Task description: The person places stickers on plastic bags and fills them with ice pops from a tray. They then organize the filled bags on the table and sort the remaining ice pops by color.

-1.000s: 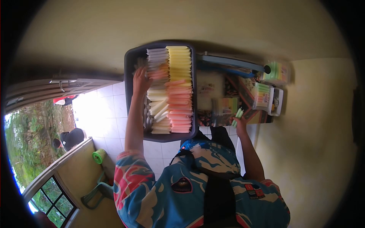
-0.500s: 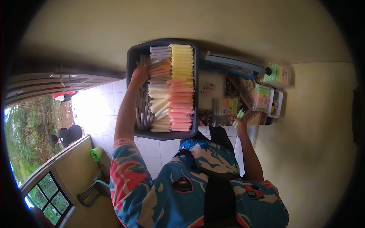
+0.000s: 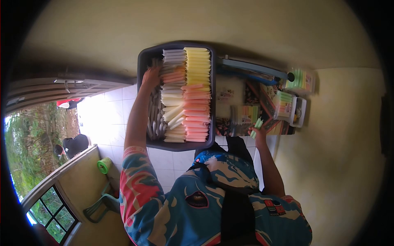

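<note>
A large dark grey tub (image 3: 212, 98) holds rows of slim, ice-pop-like tubes: yellow tubes (image 3: 198, 65), pink tubes (image 3: 196, 108), cream tubes (image 3: 172, 98) and grey-brown tubes (image 3: 155, 119). My left hand (image 3: 151, 77) reaches into its far left part, over the grey-brown tubes and beside some orange tubes (image 3: 173, 74). Its fingers are blurred, so I cannot tell what they grip. To the right of the tub, my right hand (image 3: 258, 133) is closed around a few pale green tubes (image 3: 258, 124), held up close to a clear box of mixed-colour tubes (image 3: 246, 115).
More clear boxes of tubes stand at the right: one box (image 3: 283, 103) by a white container (image 3: 298, 110), another box (image 3: 301, 80) farther back. A folded grey-blue frame (image 3: 254, 67) lies along the wall. A green chair (image 3: 102, 205) and a person (image 3: 74, 145) are at left.
My left hand shifts slightly left, away from the orange tubes, still inside the tub. My right hand keeps the green tubes in nearly the same place.
</note>
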Action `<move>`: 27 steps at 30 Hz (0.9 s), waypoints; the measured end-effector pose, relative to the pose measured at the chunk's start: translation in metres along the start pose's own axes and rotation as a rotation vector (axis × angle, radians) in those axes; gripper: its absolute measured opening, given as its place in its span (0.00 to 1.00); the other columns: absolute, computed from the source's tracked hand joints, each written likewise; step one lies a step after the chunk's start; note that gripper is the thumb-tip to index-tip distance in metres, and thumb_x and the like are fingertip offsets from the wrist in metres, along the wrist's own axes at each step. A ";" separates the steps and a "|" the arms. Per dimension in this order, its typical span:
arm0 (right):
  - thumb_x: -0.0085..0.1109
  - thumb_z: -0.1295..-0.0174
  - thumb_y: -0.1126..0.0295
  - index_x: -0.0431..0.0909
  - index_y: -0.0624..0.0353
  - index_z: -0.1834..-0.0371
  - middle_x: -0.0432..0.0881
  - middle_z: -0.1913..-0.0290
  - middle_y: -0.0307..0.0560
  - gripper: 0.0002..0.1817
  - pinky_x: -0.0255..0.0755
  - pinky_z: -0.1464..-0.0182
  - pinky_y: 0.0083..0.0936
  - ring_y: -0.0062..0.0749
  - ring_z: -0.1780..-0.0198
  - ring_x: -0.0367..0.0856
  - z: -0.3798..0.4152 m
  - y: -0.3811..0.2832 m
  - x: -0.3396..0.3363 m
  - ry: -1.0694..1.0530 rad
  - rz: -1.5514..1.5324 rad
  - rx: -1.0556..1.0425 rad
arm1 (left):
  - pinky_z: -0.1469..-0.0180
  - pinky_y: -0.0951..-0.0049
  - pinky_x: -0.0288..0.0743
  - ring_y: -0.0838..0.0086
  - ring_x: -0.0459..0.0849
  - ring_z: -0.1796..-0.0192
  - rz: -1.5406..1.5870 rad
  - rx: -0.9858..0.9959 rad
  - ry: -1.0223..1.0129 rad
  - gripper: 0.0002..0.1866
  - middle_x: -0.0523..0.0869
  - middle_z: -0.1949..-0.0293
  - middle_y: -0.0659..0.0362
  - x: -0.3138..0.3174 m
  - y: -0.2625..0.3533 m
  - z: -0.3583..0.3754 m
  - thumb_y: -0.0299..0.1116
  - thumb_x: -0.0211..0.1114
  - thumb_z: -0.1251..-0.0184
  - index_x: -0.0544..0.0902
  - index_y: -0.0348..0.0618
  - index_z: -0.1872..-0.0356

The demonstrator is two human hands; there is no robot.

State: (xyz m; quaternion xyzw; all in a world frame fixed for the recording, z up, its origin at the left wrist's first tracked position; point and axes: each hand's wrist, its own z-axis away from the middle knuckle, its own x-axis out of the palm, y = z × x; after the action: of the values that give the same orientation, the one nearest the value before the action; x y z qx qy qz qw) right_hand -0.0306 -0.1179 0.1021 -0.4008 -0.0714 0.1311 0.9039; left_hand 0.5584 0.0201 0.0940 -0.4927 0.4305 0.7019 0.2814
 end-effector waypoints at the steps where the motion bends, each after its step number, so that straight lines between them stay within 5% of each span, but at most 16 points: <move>1: 0.56 0.41 0.78 0.69 0.64 0.48 0.80 0.63 0.48 0.17 0.82 0.61 0.28 0.32 0.62 0.84 0.001 -0.001 0.001 0.001 -0.002 -0.001 | 0.42 0.58 0.75 0.50 0.81 0.46 0.005 0.004 0.007 0.27 0.82 0.47 0.48 -0.001 0.002 0.000 0.22 0.65 0.48 0.78 0.46 0.43; 7: 0.56 0.41 0.78 0.69 0.63 0.47 0.79 0.62 0.47 0.18 0.82 0.60 0.29 0.32 0.60 0.83 -0.001 -0.003 -0.002 -0.003 0.029 -0.005 | 0.41 0.57 0.74 0.50 0.79 0.42 0.063 0.035 -0.038 0.24 0.80 0.46 0.47 0.007 -0.012 -0.010 0.22 0.62 0.45 0.79 0.47 0.43; 16: 0.56 0.40 0.78 0.69 0.64 0.47 0.79 0.61 0.47 0.17 0.82 0.60 0.30 0.32 0.61 0.83 -0.004 0.002 0.001 -0.009 0.037 -0.011 | 0.52 0.58 0.79 0.50 0.86 0.58 0.222 -0.016 0.048 0.17 0.88 0.65 0.44 -0.001 -0.011 -0.013 0.29 0.64 0.41 0.84 0.41 0.49; 19: 0.55 0.40 0.79 0.70 0.63 0.48 0.80 0.61 0.47 0.17 0.82 0.61 0.31 0.32 0.62 0.83 -0.006 0.001 0.003 -0.003 0.039 -0.026 | 0.63 0.68 0.77 0.69 0.88 0.67 0.483 -0.240 0.021 0.17 0.87 0.72 0.49 -0.025 -0.004 0.001 0.34 0.69 0.41 0.86 0.42 0.51; 22: 0.55 0.41 0.79 0.70 0.63 0.48 0.80 0.61 0.48 0.16 0.82 0.61 0.30 0.32 0.62 0.83 -0.007 0.001 0.000 0.003 0.008 -0.044 | 0.68 0.76 0.75 0.81 0.83 0.72 0.495 -0.330 0.311 0.17 0.87 0.75 0.53 -0.016 -0.019 0.024 0.34 0.69 0.40 0.86 0.40 0.51; 27: 0.54 0.41 0.78 0.70 0.62 0.49 0.80 0.62 0.49 0.16 0.82 0.61 0.30 0.33 0.63 0.83 -0.002 0.001 0.001 -0.015 0.070 -0.010 | 0.68 0.75 0.74 0.77 0.83 0.74 0.722 -0.572 0.497 0.16 0.87 0.74 0.55 0.009 -0.020 0.055 0.35 0.66 0.37 0.85 0.34 0.53</move>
State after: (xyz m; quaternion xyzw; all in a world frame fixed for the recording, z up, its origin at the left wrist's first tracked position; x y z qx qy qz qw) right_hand -0.0294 -0.1190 0.1001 -0.4068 -0.0648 0.1651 0.8961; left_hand 0.5467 0.0773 0.0866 -0.5218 0.4180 0.7055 -0.2352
